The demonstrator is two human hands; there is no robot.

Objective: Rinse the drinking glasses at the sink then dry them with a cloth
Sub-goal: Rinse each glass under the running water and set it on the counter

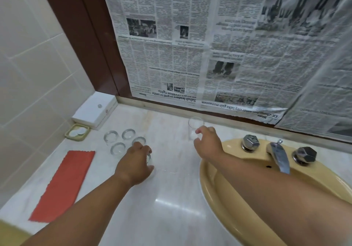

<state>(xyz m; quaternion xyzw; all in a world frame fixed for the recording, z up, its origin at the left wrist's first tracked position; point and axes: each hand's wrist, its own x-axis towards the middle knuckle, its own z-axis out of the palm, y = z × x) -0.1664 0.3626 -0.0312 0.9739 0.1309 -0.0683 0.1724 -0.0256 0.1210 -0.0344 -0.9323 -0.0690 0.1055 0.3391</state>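
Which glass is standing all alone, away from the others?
The glass by the newspaper, which the right hand holds; the other glasses crowd together near the red cloth.

Upside-down newspaper (190, 58); headline near lower edge: "Sabah leaders urged to unite on 40 pct revenue rights"; headline further right: "KK-Ch... sister-city talks gain momentum", middle of first word unclear; section tag "Home" beside each; body print too small to read.
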